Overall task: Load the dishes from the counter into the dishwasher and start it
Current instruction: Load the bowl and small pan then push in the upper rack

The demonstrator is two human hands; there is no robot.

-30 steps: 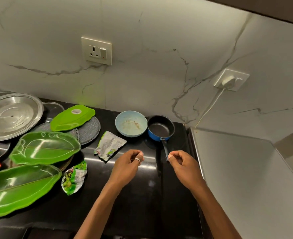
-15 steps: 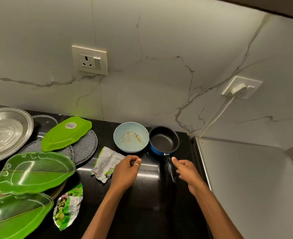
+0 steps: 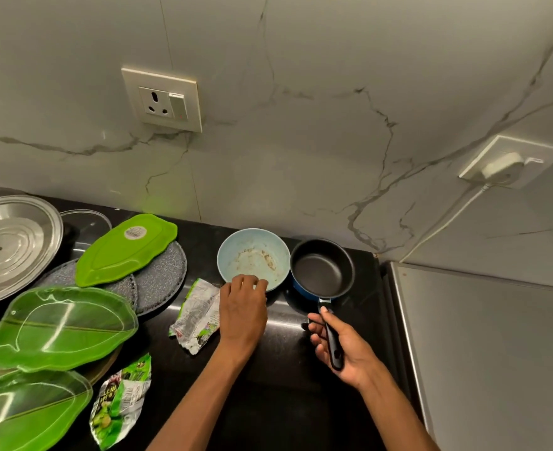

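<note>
A dirty light-blue bowl (image 3: 252, 255) stands on the black counter (image 3: 288, 392) by the wall. My left hand (image 3: 242, 310) reaches its near rim, fingers curled over the edge. Right beside the bowl sits a small blue saucepan (image 3: 322, 271) with a dark inside. Its black handle (image 3: 332, 340) lies in my right hand (image 3: 343, 346), thumb on top and fingers curling under. To the left lie three green leaf-shaped plates (image 3: 60, 327), two grey round plates (image 3: 163, 275) and a steel plate (image 3: 11, 245).
Two crumpled snack wrappers (image 3: 198, 315) (image 3: 122, 398) lie on the counter near my left arm. A grey appliance top (image 3: 489, 353) adjoins the counter on the right. On the marble wall are a socket (image 3: 163, 99) and a plugged-in socket (image 3: 509, 162).
Both hands moved forward. My left hand reached the bowl's rim, and my right hand came under the saucepan's handle and took it. The view shifted nearer.
</note>
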